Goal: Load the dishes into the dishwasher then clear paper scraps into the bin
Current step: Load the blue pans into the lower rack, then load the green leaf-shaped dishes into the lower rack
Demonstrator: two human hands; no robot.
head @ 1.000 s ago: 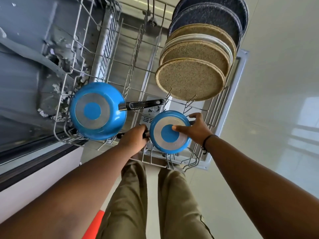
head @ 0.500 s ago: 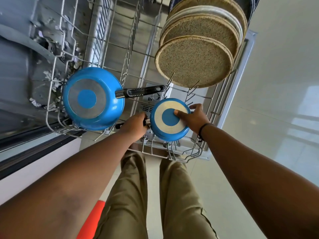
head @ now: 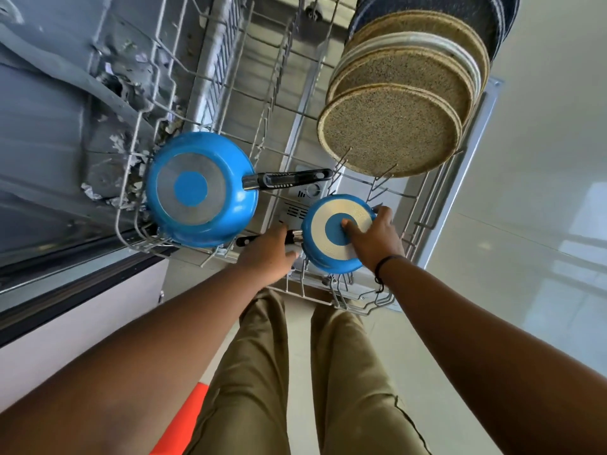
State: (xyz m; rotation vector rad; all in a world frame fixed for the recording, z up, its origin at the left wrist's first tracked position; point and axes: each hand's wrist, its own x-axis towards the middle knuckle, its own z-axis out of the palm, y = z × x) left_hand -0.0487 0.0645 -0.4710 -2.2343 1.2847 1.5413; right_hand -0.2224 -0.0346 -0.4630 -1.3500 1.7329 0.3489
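Left hand (head: 267,254) grips the small pan's (head: 338,236) handle; right hand (head: 374,238) presses flat on its base. Released unseated, it could tip off the rack (head: 295,139) tines.

We count two blue pans in the wire rack (head: 210,133): one large pan (head: 200,188) on the left side and one small pan (head: 335,234) near the front edge, both with the bottom turned up. Each pan has one black handle. We count six plates standing in one row at the right: three speckled tan plates (head: 391,133), one pale plate (head: 460,50) between them, and two dark plates (head: 460,8) at the far end, though these are partly cut by the frame. We see two hands, the left hand (head: 267,254) and the right hand (head: 374,238). There is one dark band (head: 382,266) on the right wrist.
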